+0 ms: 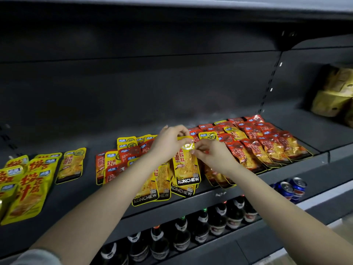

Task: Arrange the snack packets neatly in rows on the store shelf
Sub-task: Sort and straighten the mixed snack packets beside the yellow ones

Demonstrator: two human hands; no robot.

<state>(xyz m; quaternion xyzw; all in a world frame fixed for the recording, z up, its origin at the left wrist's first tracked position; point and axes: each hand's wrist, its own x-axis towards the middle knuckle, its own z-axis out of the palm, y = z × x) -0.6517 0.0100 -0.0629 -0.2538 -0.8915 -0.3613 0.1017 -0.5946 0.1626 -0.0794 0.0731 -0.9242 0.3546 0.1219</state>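
Nearest, both hands pinch the top edge of one yellow Konchew packet (186, 165): the left hand (169, 139) and right hand (209, 153) hold it upright over a jumbled yellow-and-red pile (122, 161) mid-shelf. Farther right, red packets (267, 142) already lie in overlapping rows. The work looks roughly half finished.
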